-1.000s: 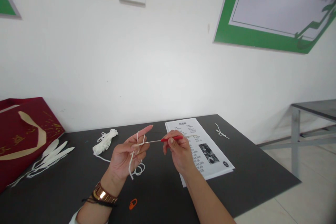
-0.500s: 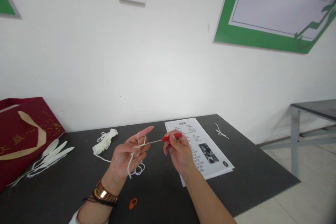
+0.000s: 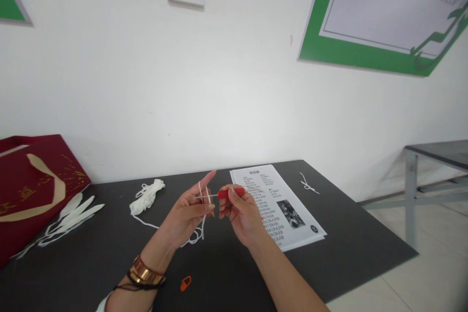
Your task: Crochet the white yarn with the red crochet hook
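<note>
White yarn [image 3: 201,232] loops around the raised index finger of my left hand [image 3: 185,219], and its thumb and other fingers pinch the strand. My right hand [image 3: 243,212] grips the red handle of a crochet hook [image 3: 231,192]. The hook's thin metal shaft points left and crosses the yarn at my left fingers; its tip is hard to make out there. A tail of yarn hangs below my left hand. Another strand runs from the left hand to a small white yarn bundle [image 3: 146,196] on the table.
On the black table [image 3: 219,278] lie an orange stitch marker [image 3: 185,283], printed sheets [image 3: 270,195], a short knotted piece of white yarn [image 3: 308,184] and white leaf-shaped pieces [image 3: 73,219]. A dark red gift bag [image 3: 40,175] stands at the left.
My left hand has turned and shifted slightly right, its thumb now lower on the yarn. My right hand has moved left with the hook, bringing the hands closer together.
</note>
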Demonstrator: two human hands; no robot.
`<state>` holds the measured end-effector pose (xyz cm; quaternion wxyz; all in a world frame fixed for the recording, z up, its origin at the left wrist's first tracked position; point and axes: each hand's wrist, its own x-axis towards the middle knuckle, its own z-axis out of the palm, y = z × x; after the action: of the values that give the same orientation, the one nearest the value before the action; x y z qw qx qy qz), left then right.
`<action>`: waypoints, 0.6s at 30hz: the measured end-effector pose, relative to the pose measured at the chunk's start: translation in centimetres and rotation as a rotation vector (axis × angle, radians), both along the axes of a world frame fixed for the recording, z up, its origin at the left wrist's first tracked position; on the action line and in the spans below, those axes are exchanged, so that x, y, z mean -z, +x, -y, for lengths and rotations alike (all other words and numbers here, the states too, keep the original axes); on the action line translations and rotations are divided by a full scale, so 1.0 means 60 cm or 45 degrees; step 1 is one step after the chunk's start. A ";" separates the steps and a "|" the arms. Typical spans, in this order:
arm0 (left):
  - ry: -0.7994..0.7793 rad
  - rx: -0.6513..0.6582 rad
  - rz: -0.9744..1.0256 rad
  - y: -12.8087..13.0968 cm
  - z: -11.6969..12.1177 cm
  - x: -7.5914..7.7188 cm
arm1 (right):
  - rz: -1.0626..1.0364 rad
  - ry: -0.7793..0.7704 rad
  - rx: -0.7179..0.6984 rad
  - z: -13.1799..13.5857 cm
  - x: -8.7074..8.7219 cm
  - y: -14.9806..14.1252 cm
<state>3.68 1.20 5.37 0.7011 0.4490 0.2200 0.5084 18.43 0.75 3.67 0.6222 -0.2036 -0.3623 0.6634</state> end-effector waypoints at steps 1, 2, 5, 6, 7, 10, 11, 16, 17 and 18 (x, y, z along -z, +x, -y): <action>0.013 0.000 -0.008 0.001 0.001 0.000 | 0.000 -0.013 0.016 0.000 0.001 -0.002; 0.024 -0.004 -0.014 0.002 0.003 -0.001 | 0.003 -0.027 0.037 -0.001 0.001 -0.003; 0.037 -0.015 -0.044 0.002 0.004 -0.006 | 0.019 -0.049 0.094 -0.002 0.003 -0.005; 0.034 -0.015 -0.060 0.001 0.004 -0.008 | 0.022 -0.048 0.106 -0.002 0.003 -0.005; 0.029 -0.019 -0.077 0.001 0.004 -0.010 | 0.023 -0.046 0.113 -0.002 0.003 -0.004; 0.026 -0.043 -0.133 0.000 0.004 -0.013 | 0.016 -0.049 0.114 -0.002 0.002 -0.002; 0.030 -0.046 -0.150 0.000 0.004 -0.013 | 0.013 -0.055 0.112 -0.002 0.002 -0.001; 0.056 -0.117 -0.202 -0.001 0.001 -0.011 | 0.021 -0.061 0.158 -0.006 0.002 0.003; 0.060 -0.148 -0.218 0.000 -0.001 -0.010 | 0.032 -0.048 0.188 -0.006 0.002 0.004; 0.070 -0.182 -0.235 0.001 -0.002 -0.008 | 0.056 -0.028 0.225 -0.006 0.002 0.004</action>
<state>3.75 1.34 5.87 0.6273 0.4960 0.3011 0.5194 18.67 1.12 3.52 0.6680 -0.2561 -0.3491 0.6052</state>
